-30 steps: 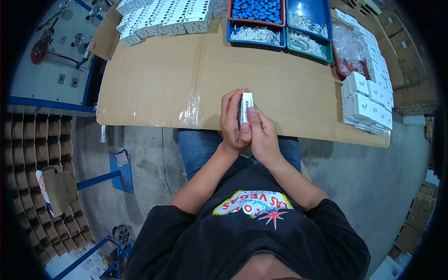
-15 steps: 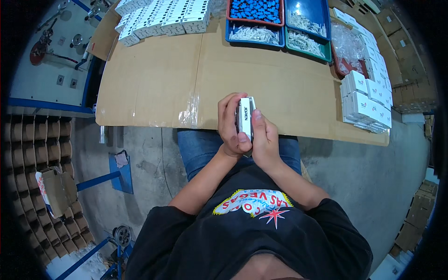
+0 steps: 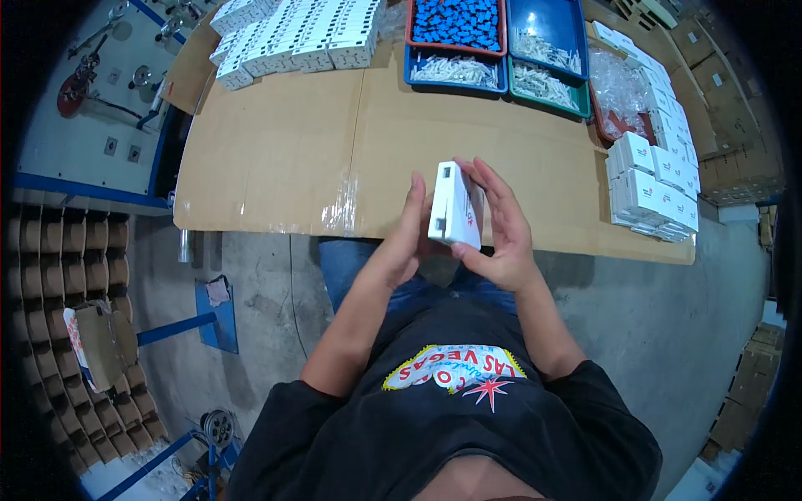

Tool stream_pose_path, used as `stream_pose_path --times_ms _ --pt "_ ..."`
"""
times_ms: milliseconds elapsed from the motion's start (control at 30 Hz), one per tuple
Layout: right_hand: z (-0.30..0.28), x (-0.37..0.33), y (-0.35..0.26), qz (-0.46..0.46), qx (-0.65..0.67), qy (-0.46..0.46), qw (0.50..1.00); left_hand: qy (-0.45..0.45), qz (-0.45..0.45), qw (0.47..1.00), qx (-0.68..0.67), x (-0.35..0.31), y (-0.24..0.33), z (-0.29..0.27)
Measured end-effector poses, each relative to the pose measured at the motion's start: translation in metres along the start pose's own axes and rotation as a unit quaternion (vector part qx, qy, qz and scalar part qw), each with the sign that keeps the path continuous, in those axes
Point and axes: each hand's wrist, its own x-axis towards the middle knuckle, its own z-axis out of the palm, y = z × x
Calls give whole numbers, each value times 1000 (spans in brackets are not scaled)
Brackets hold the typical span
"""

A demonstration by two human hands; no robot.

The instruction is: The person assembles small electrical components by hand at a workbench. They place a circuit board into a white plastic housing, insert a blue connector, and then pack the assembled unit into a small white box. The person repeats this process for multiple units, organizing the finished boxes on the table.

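A small flat white box (image 3: 455,209) with dark cut-outs along its narrow side is held upright just over the table's near edge. My right hand (image 3: 510,230) grips it from the right, thumb at its lower end and fingers along its upper end. On the other side, my left hand (image 3: 403,238) has its fingers stretched out beside the box, with a slight gap at the fingertips. Whether its thumb touches the box is hard to see.
A cardboard-covered table (image 3: 276,159) lies ahead. Many white boxes (image 3: 301,42) stand in rows at far left, with more white boxes (image 3: 652,188) stacked at right. At the back are a red tray of blue pieces (image 3: 455,25), blue and green trays (image 3: 543,102) of slim white parts, and clear plastic bags (image 3: 618,88).
Both hands were closed around the item with its narrow face up. Now the left hand has let go and moved left, while the right has moved right and tilted the box, showing its broad face.
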Motion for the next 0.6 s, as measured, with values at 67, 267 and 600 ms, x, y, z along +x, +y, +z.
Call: stream_pose_path --times_ms 67,267,600 --pt "-9 -1 -3 4 -63 -55 997 -71 -37 994 -69 -2 3 -4" --pt "-5 -2 1 28 98 -40 994 -8 122 992 -9 1 -17 -3" --pt "6 -5 14 21 25 53 998 6 148 989 -26 3 -23 15"
